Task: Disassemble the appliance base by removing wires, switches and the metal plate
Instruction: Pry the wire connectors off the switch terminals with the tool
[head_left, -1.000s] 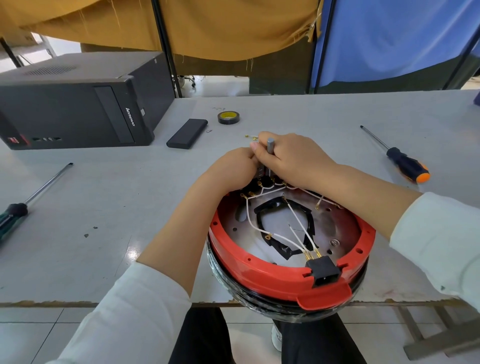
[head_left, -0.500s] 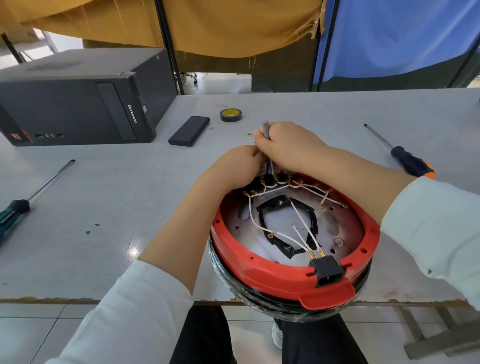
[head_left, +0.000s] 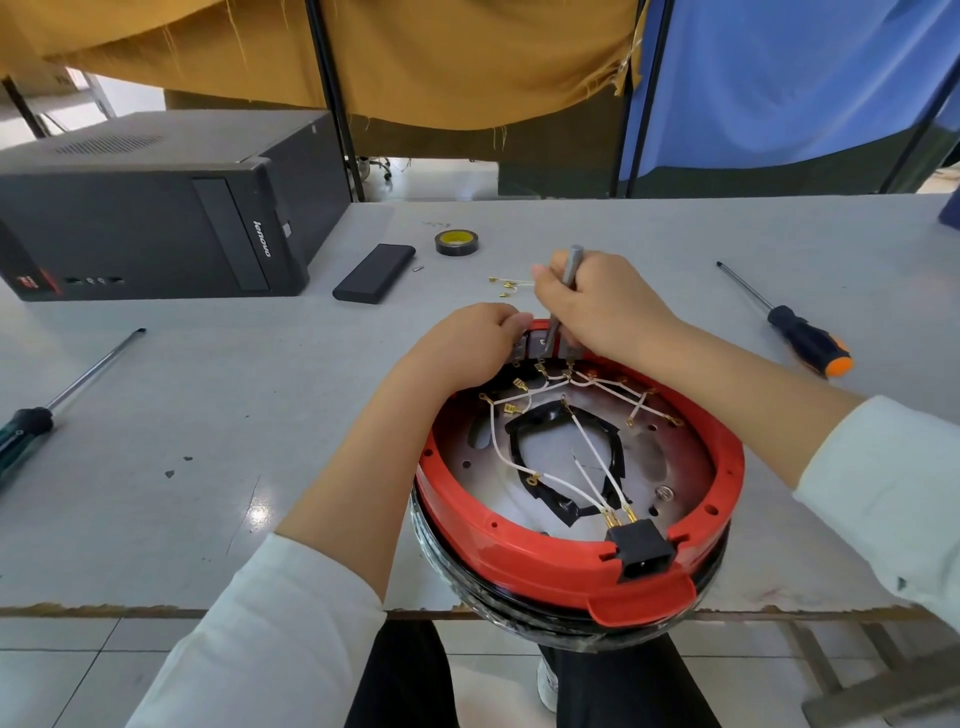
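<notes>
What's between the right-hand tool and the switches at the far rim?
Nothing visible. The grey tool in the right hand already reaches the switches. The left hand holds them from the side, not across the tool's path. The white wires lie nearer, below.

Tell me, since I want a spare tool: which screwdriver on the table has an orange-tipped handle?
The screwdriver on the right, black-handled with an orange end, lying right of the right hand. The left one has a dark green handle.
</notes>
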